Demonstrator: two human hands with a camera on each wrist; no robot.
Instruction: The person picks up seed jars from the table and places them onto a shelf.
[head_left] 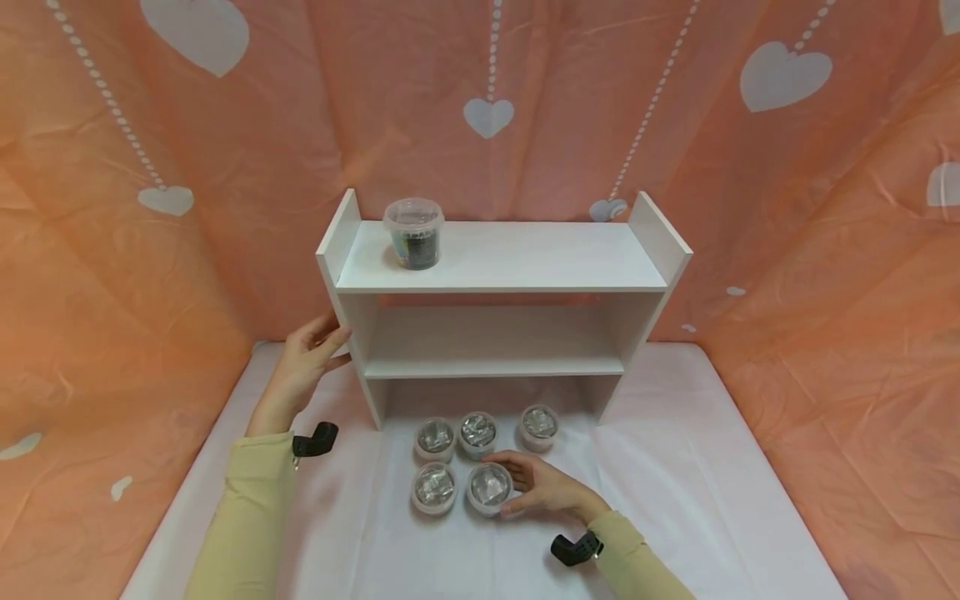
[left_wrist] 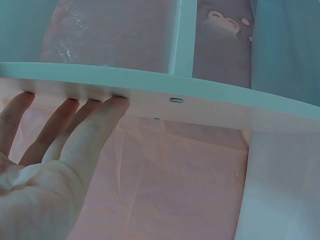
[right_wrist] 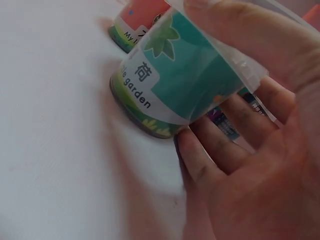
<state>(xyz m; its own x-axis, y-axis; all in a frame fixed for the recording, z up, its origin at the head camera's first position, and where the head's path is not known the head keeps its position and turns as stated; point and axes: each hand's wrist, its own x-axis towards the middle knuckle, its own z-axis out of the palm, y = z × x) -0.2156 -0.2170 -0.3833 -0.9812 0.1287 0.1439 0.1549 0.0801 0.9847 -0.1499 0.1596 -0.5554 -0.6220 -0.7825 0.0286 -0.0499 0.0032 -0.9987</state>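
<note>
My right hand [head_left: 551, 490] is at the front right of a group of small plastic tubs, thumb and fingers around one tub [head_left: 490, 487]. That tub has a clear lid with silvery packing under it. In the right wrist view its green label [right_wrist: 200, 75] carries a leaf and the word "garden"; its base is close over the white cloth. My left hand [head_left: 303, 367] is beside the left side panel of a white shelf [head_left: 525, 254]. Its extended fingertips [left_wrist: 117, 102] touch the panel in the left wrist view.
Several similar tubs stand on the white cloth [head_left: 675, 467] before the shelf, including a back-right tub [head_left: 539, 423] and a front-left tub [head_left: 433, 486]. A clear tub with dark contents [head_left: 415, 237] stands at the left of the top shelf. An orange curtain [head_left: 420, 108] surrounds the table.
</note>
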